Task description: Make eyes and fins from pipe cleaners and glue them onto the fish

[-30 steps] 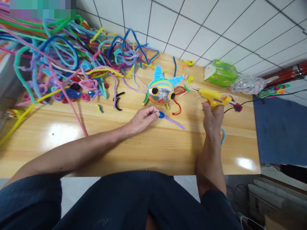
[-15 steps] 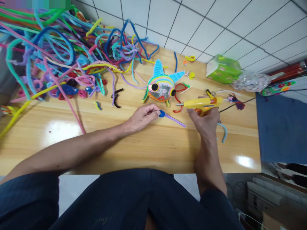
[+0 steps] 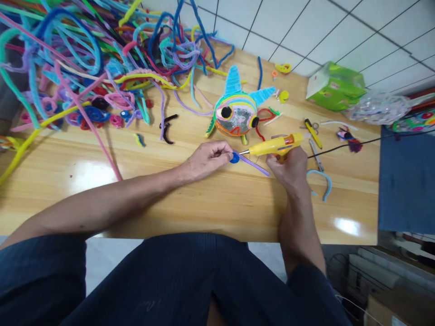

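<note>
Between its thumb and fingers my left hand (image 3: 211,159) pinches a small blue pipe-cleaner coil (image 3: 234,157). From the coil a purple pipe cleaner (image 3: 256,167) runs out to the right, just above the table. My right hand (image 3: 290,165) is wrapped round a yellow hot glue gun (image 3: 277,145), whose metal tip points left and is at the coil's right edge; whether it touches cannot be made out. Just behind stands a fish-like pipe-cleaner figure (image 3: 236,115) with black-and-yellow eyes and light blue pointed pieces on top.
Tangled pipe cleaners (image 3: 78,50) heap over the back left. On the right lie a yellow utility knife (image 3: 313,133), scissors (image 3: 316,154) and a light blue pipe-cleaner piece (image 3: 329,183). A green tissue pack (image 3: 336,86) stands near the tiled wall. The black cord (image 3: 360,142) trails right.
My right hand has brought the glue gun left and down, so its tip is now at the blue coil. My left hand keeps its pinch. The view has shifted slightly.
</note>
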Demonstrator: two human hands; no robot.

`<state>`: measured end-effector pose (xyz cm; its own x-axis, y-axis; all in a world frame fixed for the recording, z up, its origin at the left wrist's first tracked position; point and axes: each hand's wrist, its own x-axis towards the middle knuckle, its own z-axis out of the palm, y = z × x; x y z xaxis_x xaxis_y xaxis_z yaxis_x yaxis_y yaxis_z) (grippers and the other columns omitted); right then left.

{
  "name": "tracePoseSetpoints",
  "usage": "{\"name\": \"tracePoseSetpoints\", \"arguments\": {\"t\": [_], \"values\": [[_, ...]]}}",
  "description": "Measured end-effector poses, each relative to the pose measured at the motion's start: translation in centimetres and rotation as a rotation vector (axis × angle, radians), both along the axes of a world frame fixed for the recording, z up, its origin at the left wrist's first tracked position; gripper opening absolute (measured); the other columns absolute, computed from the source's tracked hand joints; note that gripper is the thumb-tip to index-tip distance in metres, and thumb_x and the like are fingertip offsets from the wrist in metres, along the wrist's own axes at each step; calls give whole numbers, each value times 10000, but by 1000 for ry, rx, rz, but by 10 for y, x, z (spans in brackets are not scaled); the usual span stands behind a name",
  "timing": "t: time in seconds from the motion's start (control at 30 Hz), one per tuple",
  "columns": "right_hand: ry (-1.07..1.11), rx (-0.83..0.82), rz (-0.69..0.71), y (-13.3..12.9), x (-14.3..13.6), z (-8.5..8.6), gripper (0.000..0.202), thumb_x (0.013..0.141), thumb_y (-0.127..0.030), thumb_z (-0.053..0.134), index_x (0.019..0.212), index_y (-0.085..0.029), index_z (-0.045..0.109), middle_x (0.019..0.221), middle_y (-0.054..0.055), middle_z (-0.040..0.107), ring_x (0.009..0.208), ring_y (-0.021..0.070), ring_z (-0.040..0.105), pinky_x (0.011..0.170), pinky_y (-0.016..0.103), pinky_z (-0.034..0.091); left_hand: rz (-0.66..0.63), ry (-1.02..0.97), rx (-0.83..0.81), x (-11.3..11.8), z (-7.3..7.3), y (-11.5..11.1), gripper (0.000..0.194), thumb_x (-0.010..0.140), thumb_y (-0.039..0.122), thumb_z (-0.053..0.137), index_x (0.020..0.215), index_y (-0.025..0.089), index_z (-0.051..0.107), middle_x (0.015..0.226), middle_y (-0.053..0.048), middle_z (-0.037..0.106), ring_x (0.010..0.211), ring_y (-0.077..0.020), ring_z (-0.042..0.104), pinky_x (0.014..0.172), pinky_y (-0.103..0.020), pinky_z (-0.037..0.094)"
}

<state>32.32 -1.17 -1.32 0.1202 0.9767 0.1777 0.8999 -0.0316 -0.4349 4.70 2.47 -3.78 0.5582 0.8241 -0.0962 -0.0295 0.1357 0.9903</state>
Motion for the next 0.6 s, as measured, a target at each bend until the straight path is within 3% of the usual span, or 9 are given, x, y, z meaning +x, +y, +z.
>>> {"name": "tracePoseSetpoints", "arguments": {"t": [0.37,0.6], "values": [[-17,-58,6,0,7,-5,275,846,-427,703,1040,-235,735,1039,107,797,987,340,760,902,482,637,-19,-3,-14,1,4,0,176,903,313,736,801,171,712,650,34,470,587,-101,350,546,-248,266],[-18,-59,18,1,8,-8,308,864,-422,678,1096,-222,718,1061,127,794,1056,366,763,942,503,632,-13,-19,-23,3,5,0,173,896,305,735,788,173,700,640,43,447,591,-99,340,560,-244,273]]}}
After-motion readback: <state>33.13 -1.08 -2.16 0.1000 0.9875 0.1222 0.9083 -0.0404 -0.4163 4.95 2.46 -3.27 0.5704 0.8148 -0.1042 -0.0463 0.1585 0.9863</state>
